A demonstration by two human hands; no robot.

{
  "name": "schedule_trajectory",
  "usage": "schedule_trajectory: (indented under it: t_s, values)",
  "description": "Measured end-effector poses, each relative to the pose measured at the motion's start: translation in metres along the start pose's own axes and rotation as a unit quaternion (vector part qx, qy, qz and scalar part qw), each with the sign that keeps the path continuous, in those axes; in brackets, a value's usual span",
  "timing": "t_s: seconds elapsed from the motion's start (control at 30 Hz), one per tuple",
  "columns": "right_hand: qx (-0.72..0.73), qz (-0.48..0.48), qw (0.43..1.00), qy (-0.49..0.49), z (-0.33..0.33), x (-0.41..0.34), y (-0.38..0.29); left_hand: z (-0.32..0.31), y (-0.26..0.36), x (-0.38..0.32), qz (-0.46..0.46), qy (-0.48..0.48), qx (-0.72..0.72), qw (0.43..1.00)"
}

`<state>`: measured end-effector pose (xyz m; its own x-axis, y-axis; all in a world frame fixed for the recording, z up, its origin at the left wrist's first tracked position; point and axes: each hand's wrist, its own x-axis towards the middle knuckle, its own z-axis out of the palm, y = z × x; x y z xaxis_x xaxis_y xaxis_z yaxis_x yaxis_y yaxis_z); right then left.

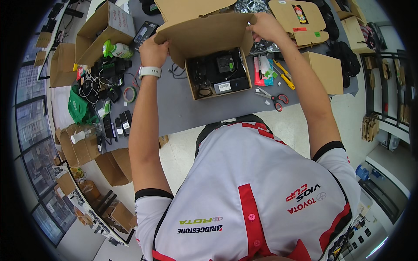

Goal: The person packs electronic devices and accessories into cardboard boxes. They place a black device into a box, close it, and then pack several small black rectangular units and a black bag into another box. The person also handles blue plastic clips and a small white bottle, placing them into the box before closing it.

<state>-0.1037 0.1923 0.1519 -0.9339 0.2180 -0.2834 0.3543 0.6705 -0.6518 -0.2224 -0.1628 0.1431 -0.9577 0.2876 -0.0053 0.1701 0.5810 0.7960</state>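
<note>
A cardboard box [209,36] stands on the grey table in front of me with its lid raised. My left hand [153,52] grips the left corner of the lid, and my right hand [266,27] holds the right corner. Inside the box lie a black device with a green label [225,63], a coiled black cable [205,90] and a grey-and-black box-shaped item [231,85] bearing a white label. Dark lining or other black items fill the rest, too dim to tell apart.
Scissors [272,98] and yellow-handled screwdrivers [285,76] lie right of the box. A closed carton [325,73] sits farther right. On the left are tangled white cables [93,84], a green tape roll [130,94], a spray bottle [117,50] and an open carton [98,32].
</note>
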Motion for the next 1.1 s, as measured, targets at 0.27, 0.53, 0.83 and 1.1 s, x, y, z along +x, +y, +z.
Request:
schedule_trajectory:
  t_s: [0.27, 0.53, 0.83, 1.1]
  values:
    - [0.113, -0.003, 0.991, 0.070, 0.052, -0.103, 0.026, 0.019, -0.027, -0.105, 0.079, 0.081, -0.018, 0.993]
    - [0.140, -0.016, 0.988, 0.071, 0.049, -0.093, 0.017, 0.021, -0.008, -0.093, 0.004, 0.057, -0.052, 0.997]
    - [-0.066, -0.081, 0.995, -0.009, 0.070, -0.151, 0.045, 0.023, -0.045, -0.176, 0.037, -0.019, 0.046, 0.998]
    - [-0.183, -0.153, 0.971, 0.009, 0.192, -0.186, 0.138, 0.106, -0.137, -0.258, 0.105, -0.125, 0.260, 0.952]
